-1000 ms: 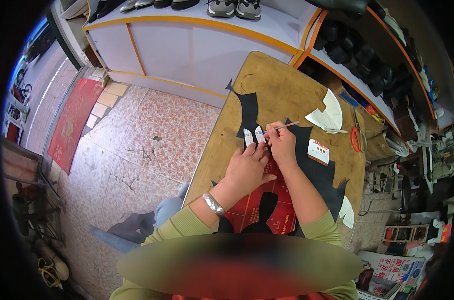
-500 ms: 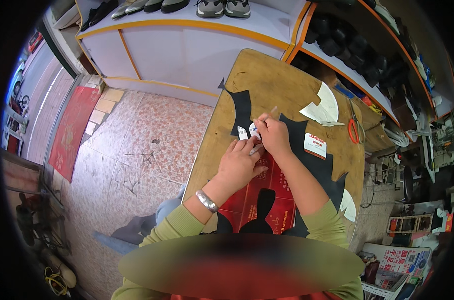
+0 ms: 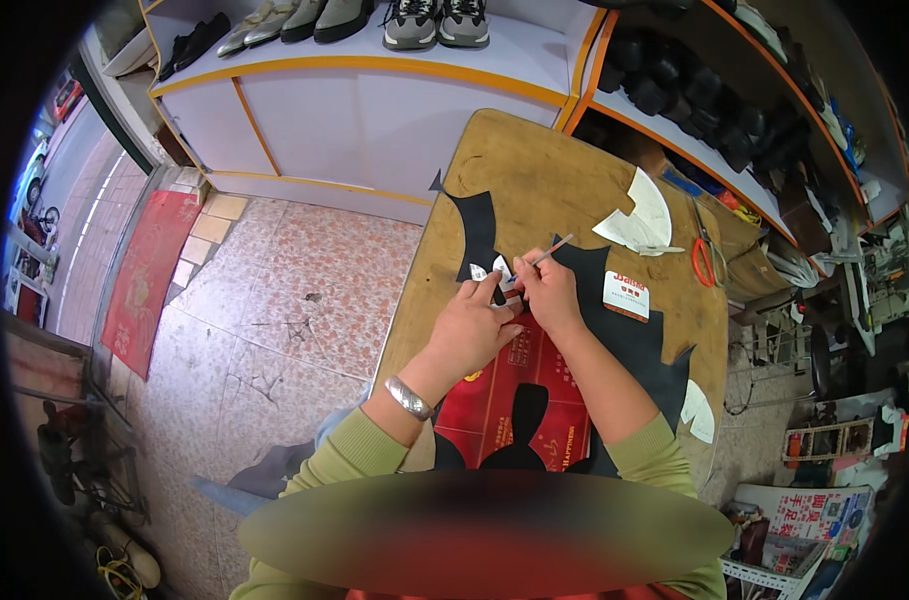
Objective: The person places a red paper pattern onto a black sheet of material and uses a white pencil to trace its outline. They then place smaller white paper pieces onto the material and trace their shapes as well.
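A slim pale pen (image 3: 557,247) is held in my right hand (image 3: 548,286), fingers pinched round it; its blue lower end comes down at a white paper pattern piece (image 3: 501,268). My left hand (image 3: 470,329) lies with fingers stretched out, its fingertips pressing on the paper piece. Under and beyond the paper is black sheet material (image 3: 477,220) with cut, curved edges. A red printed board (image 3: 474,410) lies beneath my hands, with a black cut piece (image 3: 530,408) on it. What my left fingertips cover is hidden.
Orange-handled scissors (image 3: 707,260) lie at the table's right edge, near a large white pattern (image 3: 639,215). A white card (image 3: 626,296) rests on more black material (image 3: 624,345). A smaller white pattern (image 3: 698,410) sits lower right. Shoes (image 3: 410,25) stand on the shelf beyond the wooden table (image 3: 534,160).
My right hand has tilted the pen further right and shifted slightly down. The left hand has moved a little down and left on the paper. The whole view has shifted slightly.
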The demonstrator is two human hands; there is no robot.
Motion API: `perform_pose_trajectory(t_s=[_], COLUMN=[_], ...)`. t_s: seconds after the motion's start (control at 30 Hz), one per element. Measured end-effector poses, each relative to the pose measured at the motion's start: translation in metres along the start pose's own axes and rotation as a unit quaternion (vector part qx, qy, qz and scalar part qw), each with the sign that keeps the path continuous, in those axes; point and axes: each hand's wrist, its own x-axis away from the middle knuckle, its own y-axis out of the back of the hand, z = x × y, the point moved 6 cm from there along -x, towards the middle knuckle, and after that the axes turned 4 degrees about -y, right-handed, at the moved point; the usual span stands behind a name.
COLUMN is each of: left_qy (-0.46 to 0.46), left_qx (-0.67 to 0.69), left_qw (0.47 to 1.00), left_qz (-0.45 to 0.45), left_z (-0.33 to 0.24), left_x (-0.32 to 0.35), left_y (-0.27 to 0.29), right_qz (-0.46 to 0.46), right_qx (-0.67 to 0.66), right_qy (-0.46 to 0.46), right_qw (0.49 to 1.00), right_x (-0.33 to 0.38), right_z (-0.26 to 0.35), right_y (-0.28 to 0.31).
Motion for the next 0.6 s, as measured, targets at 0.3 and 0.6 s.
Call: perform_pose_trajectory(t_s=[0.3, 0.6], left_qy=[-0.002, 0.013], left_qx=[-0.037, 0.095], left_qw=[0.999, 0.995], left_qz=[0.009, -0.023], left_z=[0.005, 0.018], left_x=[-0.002, -0.009], left_y=[-0.001, 0.009], right_qz=[-0.037, -0.07], right_qx=[0.056, -0.035], right_qy=[0.08, -0.029], right_qw=[0.995, 0.997], right_x=[0.003, 0.022], right_z=[0.009, -0.016], right_y=[0.0, 0.008])
